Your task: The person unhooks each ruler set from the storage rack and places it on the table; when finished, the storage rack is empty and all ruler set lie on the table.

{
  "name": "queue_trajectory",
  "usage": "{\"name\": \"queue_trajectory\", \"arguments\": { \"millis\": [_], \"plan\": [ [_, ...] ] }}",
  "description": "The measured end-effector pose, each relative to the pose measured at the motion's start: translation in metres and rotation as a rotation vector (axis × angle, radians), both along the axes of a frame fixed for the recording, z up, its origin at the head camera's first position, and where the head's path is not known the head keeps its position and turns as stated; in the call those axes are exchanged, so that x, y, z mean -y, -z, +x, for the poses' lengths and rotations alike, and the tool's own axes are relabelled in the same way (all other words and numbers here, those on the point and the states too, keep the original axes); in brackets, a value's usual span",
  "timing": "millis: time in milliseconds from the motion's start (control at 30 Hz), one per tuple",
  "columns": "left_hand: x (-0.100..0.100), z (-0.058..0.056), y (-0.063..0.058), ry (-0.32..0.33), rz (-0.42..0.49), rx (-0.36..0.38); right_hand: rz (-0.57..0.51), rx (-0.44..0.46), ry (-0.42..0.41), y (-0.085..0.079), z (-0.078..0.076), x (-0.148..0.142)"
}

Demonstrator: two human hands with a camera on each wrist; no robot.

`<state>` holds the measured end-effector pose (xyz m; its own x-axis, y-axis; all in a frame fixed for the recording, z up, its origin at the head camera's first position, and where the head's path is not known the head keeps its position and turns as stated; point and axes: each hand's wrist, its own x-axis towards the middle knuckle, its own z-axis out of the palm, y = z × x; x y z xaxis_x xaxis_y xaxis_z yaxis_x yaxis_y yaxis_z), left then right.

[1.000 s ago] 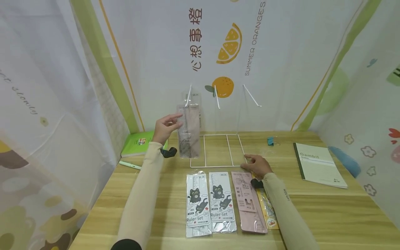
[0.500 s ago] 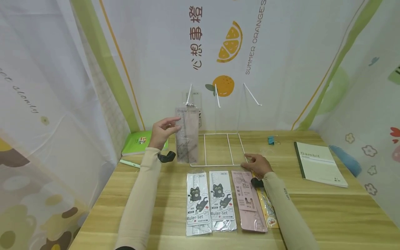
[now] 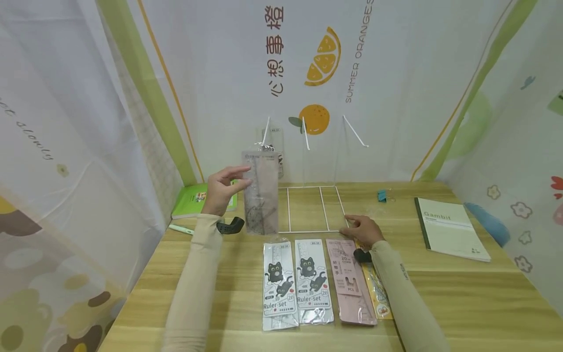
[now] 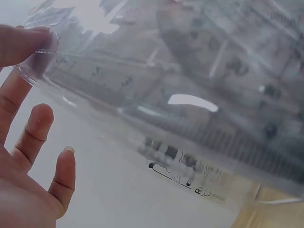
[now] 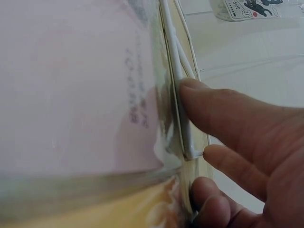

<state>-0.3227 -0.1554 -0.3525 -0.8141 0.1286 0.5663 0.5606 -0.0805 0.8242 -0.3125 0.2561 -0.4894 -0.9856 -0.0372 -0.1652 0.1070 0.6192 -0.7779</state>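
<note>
My left hand pinches the left edge of a bagged ruler set, its thumb pressing the clear plastic in the left wrist view. The pack hangs upright, its greyish-pink side toward me, and its top overlaps the tip of the left hook of a white wire display rack. Behind it another ruler set with a cat print hangs on the rack, partly hidden. With thumb and index finger my right hand grips the rack's base at the front right corner. The middle hook and right hook hold nothing.
Two cat-print ruler sets, a pink ruler set and a yellow pack lie in front of the rack. A green book and pen are left; a blue binder clip and notebook are right.
My left hand has drawn the bagged ruler set slightly left and down, toward me, away from the left hook's shaft. The right hand stays on the rack's corner.
</note>
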Motion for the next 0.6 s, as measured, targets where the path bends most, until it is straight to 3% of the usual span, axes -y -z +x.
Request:
{"name": "queue_trajectory", "arguments": {
  "millis": [100,233,467,600],
  "plan": [
    [0.004,0.004,0.003,-0.009,-0.032,0.037,0.01,-0.007,0.005,0.001,-0.001,-0.001],
    [0.012,0.01,0.014,-0.006,-0.067,0.176,0.027,-0.033,-0.006,0.001,-0.003,-0.002],
    [0.025,0.022,0.048,-0.001,-0.176,0.395,0.014,-0.027,-0.005,0.0,-0.001,-0.003],
    [0.032,0.034,0.068,-0.009,-0.257,0.515,-0.005,-0.026,-0.005,0.001,-0.001,-0.001]
  ]
}}
